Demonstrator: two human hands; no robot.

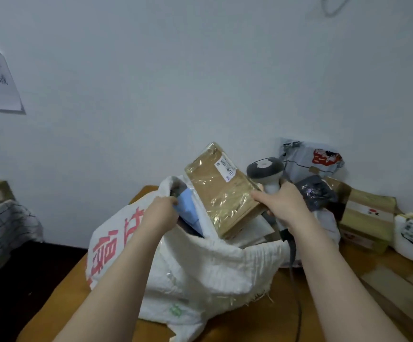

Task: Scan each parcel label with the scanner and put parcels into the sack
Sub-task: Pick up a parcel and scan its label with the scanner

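The brown parcel stands tilted in the mouth of the white woven sack, its lower end already down among the packets inside and its upper end, with the barcode label, leaning toward the far wall. It is a flat cardboard box wound in glossy clear tape, so I judge it stiff and fairly light, but slick on its broad faces. The edges and corners are the safer places to take it, with the thumb on one face and the fingers on the other. The right hand does two jobs at once. Its palm and lower fingers are wrapped round the handle of the scanner, whose grey head rises just right of the parcel. Its forefinger and thumb reach left to pinch the parcel's right edge. That hold looks thin for a taped surface, and the box could slide down or twist. The left hand has its fingers curled at the sack's far-left rim, next to a blue packet, and seems to be holding the soft mouth open; whether it also grips the packet I cannot tell. The sack is limp and folds easily, so its rim needs that support. It sits on the wooden bench, with more parcels waiting at the far right.
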